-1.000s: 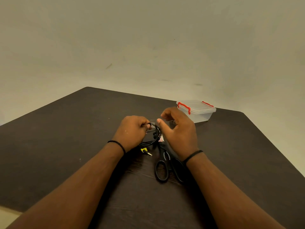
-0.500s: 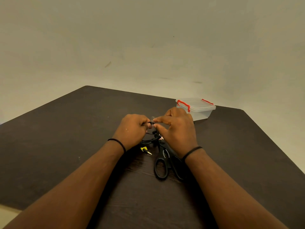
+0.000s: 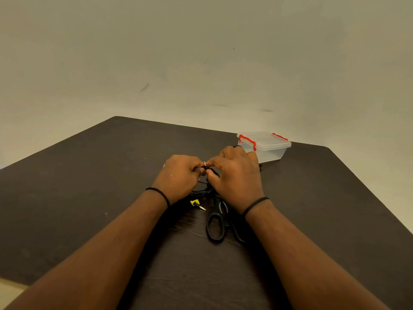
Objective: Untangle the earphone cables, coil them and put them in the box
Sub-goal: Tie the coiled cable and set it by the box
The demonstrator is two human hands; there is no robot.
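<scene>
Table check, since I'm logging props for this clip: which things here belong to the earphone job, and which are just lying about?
Part of the job:
- black earphone cable, pinched by the left hand and right hand
- its yellow-tagged jack plug, lying on the dark table
- clear box with red clips, lid on

Lying about:
- black scissors, untouched

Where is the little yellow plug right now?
In the head view, the plug lies on the table just below the left hand, left of the scissors.
</scene>
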